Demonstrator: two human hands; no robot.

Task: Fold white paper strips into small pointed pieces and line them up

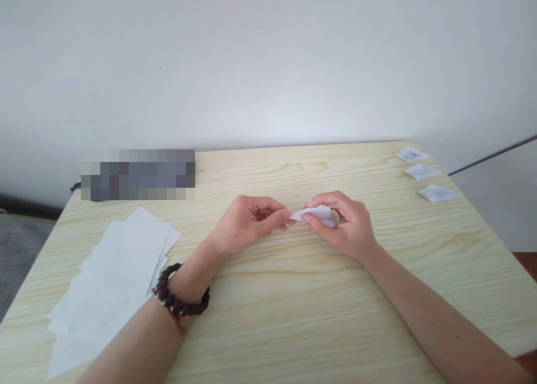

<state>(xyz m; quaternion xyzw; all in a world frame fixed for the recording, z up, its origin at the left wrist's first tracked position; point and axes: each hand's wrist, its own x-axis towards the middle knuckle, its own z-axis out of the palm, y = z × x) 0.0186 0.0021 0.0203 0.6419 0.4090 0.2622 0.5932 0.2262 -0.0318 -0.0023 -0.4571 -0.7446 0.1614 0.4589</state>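
Just above the middle of the table, a small folded piece of white paper [322, 212] is held between both hands. My left hand [260, 219] pinches its narrow pointed tip between thumb and fingers. Around its wider part, my right hand [346, 222] is closed, the thumb lying along the near side. The paper's right end stands a little open behind the right fingers. Part of the paper is hidden by the fingers. A dark beaded bracelet [180, 300] circles the left wrist.
Overlapping white paper sheets [121, 266] lie at the left of the wooden table [268, 322]. Three folded paper boats [436, 193] stand in a row at the back right. A blurred-out dark object [138, 177] lies at the back left. A white wall [268, 60] rises behind.
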